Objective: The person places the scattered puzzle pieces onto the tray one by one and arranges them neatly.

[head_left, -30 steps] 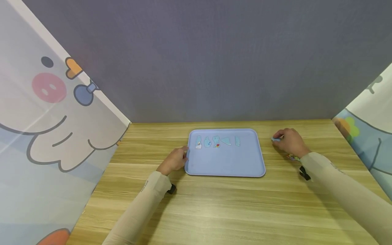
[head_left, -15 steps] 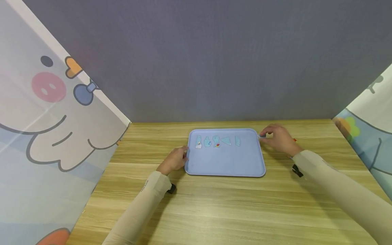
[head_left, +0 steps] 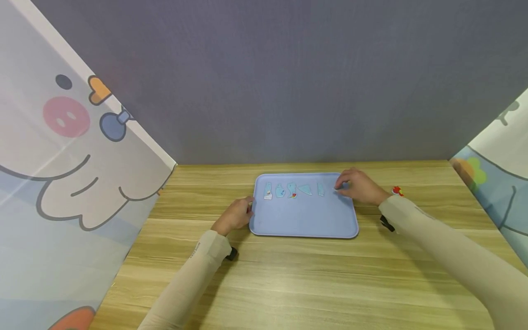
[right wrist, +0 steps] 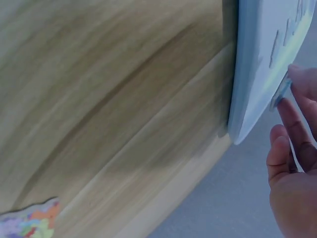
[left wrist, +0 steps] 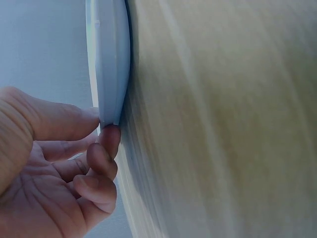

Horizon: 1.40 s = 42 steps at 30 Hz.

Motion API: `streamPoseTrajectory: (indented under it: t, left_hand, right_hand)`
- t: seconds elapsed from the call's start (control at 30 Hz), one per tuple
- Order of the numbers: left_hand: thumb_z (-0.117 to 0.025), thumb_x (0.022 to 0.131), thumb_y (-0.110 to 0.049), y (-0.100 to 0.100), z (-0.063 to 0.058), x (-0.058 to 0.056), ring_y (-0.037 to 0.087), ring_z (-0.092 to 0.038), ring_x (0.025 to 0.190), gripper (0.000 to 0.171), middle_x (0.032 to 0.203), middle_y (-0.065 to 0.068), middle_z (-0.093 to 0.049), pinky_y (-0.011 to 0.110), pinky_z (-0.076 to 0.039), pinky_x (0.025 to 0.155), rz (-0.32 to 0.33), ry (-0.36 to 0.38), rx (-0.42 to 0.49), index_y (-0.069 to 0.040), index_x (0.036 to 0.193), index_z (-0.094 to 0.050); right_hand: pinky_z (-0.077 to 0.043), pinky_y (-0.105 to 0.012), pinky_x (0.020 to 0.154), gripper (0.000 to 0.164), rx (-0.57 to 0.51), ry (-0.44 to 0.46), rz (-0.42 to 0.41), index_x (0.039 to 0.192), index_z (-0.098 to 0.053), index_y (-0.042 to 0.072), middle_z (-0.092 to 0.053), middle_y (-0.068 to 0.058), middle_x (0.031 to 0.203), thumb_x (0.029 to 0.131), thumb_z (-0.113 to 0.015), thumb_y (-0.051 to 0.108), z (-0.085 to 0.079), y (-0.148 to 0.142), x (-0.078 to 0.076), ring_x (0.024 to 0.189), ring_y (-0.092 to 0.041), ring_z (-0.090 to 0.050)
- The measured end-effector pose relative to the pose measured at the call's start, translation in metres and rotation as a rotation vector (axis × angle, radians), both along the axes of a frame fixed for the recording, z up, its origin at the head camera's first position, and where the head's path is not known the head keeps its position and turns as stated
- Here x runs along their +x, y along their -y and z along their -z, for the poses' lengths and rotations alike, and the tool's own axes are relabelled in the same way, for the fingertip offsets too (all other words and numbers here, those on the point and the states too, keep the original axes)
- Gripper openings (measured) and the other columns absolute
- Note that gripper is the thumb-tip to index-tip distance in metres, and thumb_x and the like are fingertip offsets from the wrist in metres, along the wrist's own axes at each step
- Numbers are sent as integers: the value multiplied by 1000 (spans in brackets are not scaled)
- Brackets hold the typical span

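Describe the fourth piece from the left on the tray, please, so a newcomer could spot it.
Find the blue tray on the wooden table. Five pieces lie in a row near its far edge. The fourth piece from the left stands apart by its triangular outline.

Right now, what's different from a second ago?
The right hand has moved left, carrying its pinched blue piece from beside the tray to over the tray's right end. A red piece on the table now shows clear of that hand. The left hand stayed at the tray's left edge, and the five pieces lying in the tray stayed put.
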<state>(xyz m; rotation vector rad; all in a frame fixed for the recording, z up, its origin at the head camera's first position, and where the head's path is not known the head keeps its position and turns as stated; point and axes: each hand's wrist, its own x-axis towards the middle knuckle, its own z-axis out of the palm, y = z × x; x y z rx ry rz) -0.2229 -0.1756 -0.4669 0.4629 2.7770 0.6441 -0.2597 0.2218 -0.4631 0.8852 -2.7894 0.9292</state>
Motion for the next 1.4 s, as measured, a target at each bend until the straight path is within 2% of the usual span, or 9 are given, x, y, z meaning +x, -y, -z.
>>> streamPoseTrajectory:
  t: [0.13,0.33,0.67,0.97,1.2,1.4]
  left_hand:
    - [-60,91,-4,0,-1,0,14,-52,64,46,79,3,-56,27,-45,60,-2,1,7,5,134,-46]
    - [-60,91,-4,0,-1,0,14,-52,65,46,79,3,-56,26,-45,60,-9,11,8,4,134,-46]
    - [-61,90,-3,-1,-2,1,14,-54,68,46,83,4,-59,27,-47,62,-19,21,1,4,134,-47]
    - [-60,90,-1,-1,-2,1,15,-53,66,47,81,5,-58,26,-47,60,-9,14,15,6,134,-46]
    - [-59,91,-1,0,-2,0,14,-53,66,47,82,5,-58,25,-47,60,-10,23,17,6,135,-45]
    - [-60,90,-1,0,-1,0,14,-53,67,47,83,5,-59,26,-47,60,-6,15,19,6,134,-45]
  right_hand:
    - [-38,-44,81,14,34,30,-16,81,-72,5,-64,-3,85,72,-79,-2,4,4,-4,85,-26,-51]
    - [-39,-41,76,14,92,79,3,83,-72,7,-65,-1,87,72,-79,-1,8,7,-8,85,-24,-46]
    - [-39,-42,79,13,132,108,23,85,-73,6,-65,-3,91,74,-77,-1,13,8,-11,88,-25,-46]
    - [-39,-46,84,20,93,67,48,91,-74,4,-61,-9,98,72,-79,3,7,10,-8,95,-29,-47]
    - [-39,-46,81,18,78,67,61,92,-74,4,-63,-7,95,74,-78,4,4,6,-5,93,-29,-48]
    - [-40,-43,76,18,13,62,82,93,-73,2,-65,-8,94,76,-77,3,4,-4,3,90,-31,-50]
